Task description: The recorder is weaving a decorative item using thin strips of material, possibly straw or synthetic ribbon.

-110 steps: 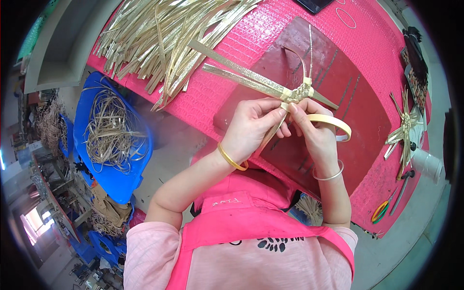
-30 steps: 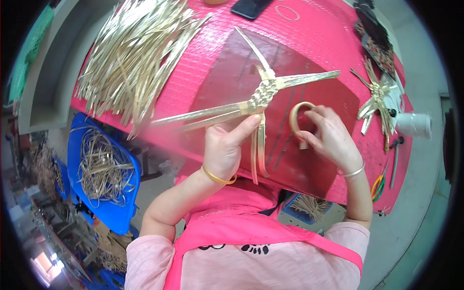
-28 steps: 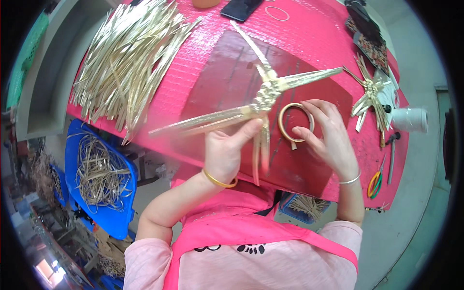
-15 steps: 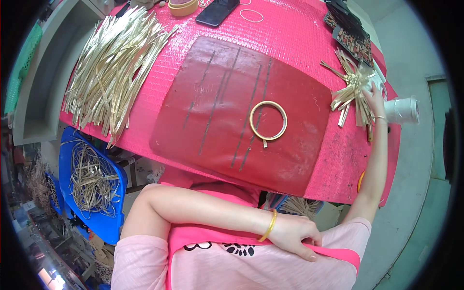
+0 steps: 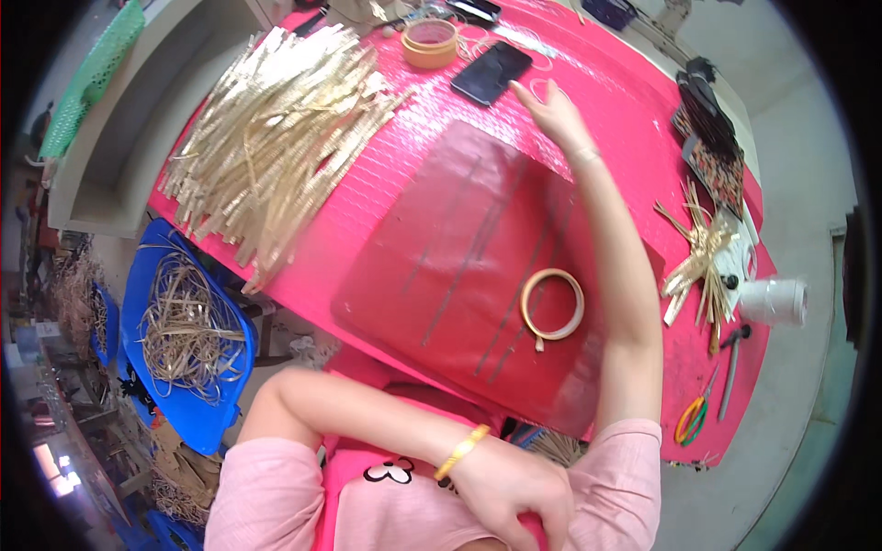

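Observation:
My right hand is stretched over the far part of the table. Its fingers are apart and nothing shows in them. Beside its fingertips lie a black phone and a thin pale loop. My left hand, with a yellow bracelet on its wrist, is at my chest. Its fingers are curled round the pink apron strap. On the dark red mat between my arms lies a pale gold ring with a short end sticking out.
A heap of flat gold strips covers the table's left side, near a tape roll. At the right are a gold strip bundle, a white spool, a hammer and scissors. A blue bin holds strips below.
My right hand has left the gold strip bundle and moved left to beside the phone. My left hand has shifted along my chest and closed round the apron strap. The view has turned.

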Motion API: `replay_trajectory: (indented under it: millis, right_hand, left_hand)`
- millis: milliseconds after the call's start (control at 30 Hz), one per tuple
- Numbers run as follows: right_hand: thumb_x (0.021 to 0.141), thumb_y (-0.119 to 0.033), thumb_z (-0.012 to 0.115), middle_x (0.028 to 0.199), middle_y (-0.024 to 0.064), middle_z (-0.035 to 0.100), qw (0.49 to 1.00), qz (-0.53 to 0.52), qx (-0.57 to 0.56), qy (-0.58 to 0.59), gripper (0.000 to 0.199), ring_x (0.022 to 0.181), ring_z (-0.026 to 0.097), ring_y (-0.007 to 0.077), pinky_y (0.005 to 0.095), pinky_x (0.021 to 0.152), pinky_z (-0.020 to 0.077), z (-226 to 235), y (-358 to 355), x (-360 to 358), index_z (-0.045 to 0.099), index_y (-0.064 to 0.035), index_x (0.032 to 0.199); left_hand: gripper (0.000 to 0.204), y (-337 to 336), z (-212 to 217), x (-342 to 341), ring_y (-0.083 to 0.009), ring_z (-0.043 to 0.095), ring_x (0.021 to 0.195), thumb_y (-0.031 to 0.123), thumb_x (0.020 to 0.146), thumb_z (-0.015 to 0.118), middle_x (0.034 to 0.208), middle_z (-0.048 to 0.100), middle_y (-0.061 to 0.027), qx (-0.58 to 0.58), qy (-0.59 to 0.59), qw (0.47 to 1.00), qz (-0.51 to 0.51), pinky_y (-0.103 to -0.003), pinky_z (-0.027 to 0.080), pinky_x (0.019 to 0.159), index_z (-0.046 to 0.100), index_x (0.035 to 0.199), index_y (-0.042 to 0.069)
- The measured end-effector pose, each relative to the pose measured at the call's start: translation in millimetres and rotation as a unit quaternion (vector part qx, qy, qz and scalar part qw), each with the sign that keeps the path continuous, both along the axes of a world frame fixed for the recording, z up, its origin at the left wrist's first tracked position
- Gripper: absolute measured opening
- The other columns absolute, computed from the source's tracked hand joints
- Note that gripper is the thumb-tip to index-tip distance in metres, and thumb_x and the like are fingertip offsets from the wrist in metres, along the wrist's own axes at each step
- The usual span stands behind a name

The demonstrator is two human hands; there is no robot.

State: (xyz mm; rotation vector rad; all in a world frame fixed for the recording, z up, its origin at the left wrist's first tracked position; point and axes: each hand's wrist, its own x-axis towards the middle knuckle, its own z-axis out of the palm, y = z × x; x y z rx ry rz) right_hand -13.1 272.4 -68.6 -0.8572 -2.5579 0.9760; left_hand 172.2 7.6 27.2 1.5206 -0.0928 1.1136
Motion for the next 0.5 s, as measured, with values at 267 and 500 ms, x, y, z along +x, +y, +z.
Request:
replay_trajectory:
  millis: [267,500]
  right_hand:
    - [0.046,-0.063,0.064,0.115,0.0130,0.038,0.923,-0.306,0.097,-0.214,0.105,0.108,0.037,0.0232,0.0393,0.085,0.0330,-18,-52,-120,0.025,0.0032,0.118]
    - [0.049,-0.054,0.069,0.124,0.0146,0.029,0.921,-0.258,-0.022,-0.290,0.104,0.113,0.031,0.0271,0.0425,0.091,0.0280,-9,-24,-106,0.021,0.0008,0.123]
  left_hand:
    - [0.017,-90,-11,-99,-0.0262,0.053,0.080,0.006,0.078,0.050,0.088,0.056,-0.0128,-0.180,0.093,0.912,0.357,-0.033,0.042,0.071,0.054,0.092,-0.004]
    - [0.017,-104,-29,-162,-0.0211,0.057,0.076,0.011,0.080,0.050,0.082,0.059,-0.0118,-0.386,0.084,0.827,0.401,-0.030,0.045,0.067,0.057,0.091,0.001]
